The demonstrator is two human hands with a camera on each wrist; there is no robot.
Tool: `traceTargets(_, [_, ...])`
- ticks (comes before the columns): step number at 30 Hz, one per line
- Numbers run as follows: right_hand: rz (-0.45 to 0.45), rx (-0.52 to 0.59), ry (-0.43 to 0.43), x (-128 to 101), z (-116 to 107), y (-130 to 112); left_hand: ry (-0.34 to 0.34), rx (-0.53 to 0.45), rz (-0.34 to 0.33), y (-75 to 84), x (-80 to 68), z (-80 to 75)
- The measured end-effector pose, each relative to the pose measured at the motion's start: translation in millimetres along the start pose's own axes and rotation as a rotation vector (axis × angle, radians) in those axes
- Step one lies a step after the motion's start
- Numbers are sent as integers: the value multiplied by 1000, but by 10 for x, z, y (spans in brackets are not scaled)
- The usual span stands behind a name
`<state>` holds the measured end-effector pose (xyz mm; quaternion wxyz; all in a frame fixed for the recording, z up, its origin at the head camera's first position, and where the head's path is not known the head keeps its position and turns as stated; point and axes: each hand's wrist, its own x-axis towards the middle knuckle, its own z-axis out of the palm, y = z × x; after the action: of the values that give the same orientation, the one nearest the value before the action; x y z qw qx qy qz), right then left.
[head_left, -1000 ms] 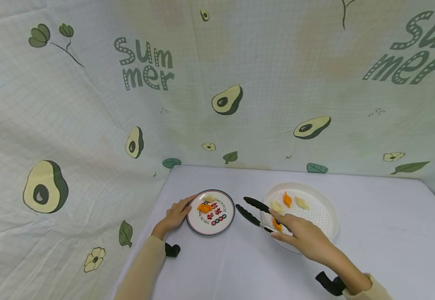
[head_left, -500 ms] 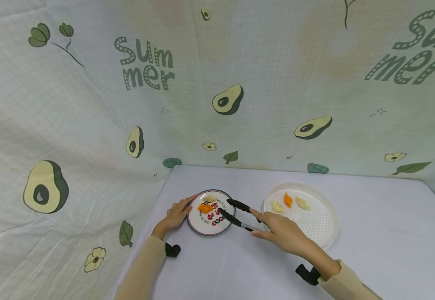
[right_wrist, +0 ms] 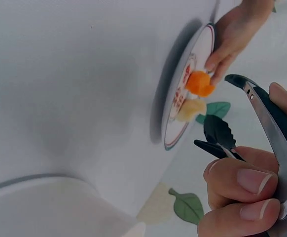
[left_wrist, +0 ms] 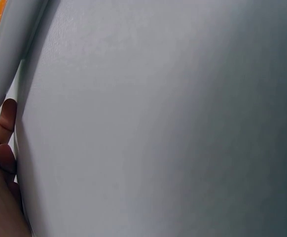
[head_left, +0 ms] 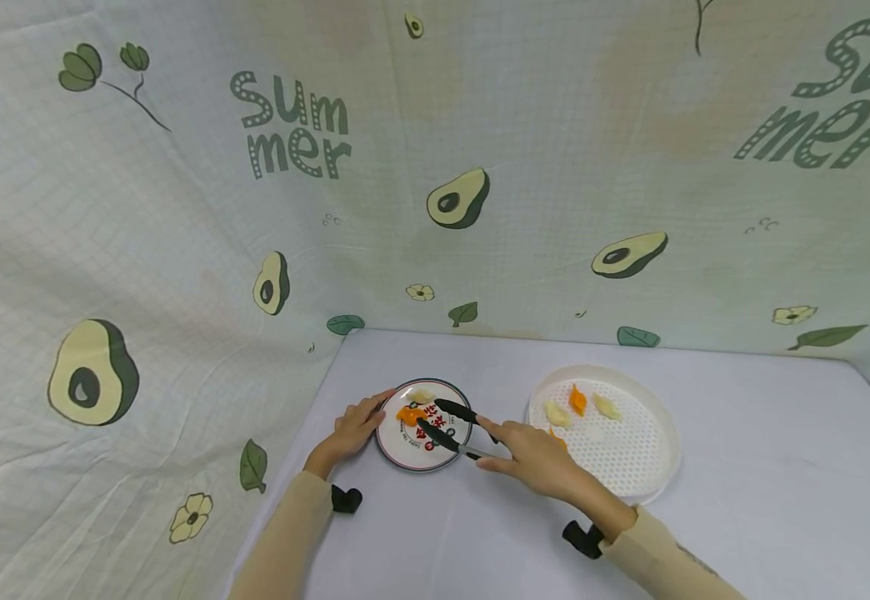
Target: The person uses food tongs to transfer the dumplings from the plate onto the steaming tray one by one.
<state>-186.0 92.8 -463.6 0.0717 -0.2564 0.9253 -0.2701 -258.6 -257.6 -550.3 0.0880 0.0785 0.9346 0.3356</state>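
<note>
My left hand (head_left: pixel 353 429) holds the left rim of a small white plate (head_left: pixel 397 454) printed with red characters. In the left wrist view, fingers (left_wrist: pixel 6 118) lie by the plate's edge. On the plate sit an orange, dumpling-like piece (head_left: pixel 410 415) and a pale yellow one (head_left: pixel 422 397). My right hand (head_left: pixel 540 457) grips black-tipped metal tongs (head_left: pixel 468 451). Their arms stand apart, with nothing between the tips. These tips hang over the plate's right half, near the orange piece; whether they touch it I cannot tell.
Right of the plate stands a round white dimpled tray (head_left: pixel 660 454). It bears an orange piece (head_left: pixel 577 400), pale pieces (head_left: pixel 606 407) and another orange piece (head_left: pixel 558 440) partly behind my right hand. A printed cloth (head_left: pixel 540 167) hangs behind the white table (head_left: pixel 780 467).
My right hand has carried the open tongs leftward from above the tray to over the plate. The left hand and plate have stayed put.
</note>
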Motion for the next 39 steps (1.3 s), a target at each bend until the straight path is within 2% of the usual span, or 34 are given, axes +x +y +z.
traceTargets(17, [49,17,-43,241,192,8,-3,-8,-5,12,12,3])
traceTargets(25, [18,-12,-48,339,275,16,2,1,-7,4,16,3])
traceTargets(39, [46,-53,-76,447,332,-34,7,8,4,1,7,-4])
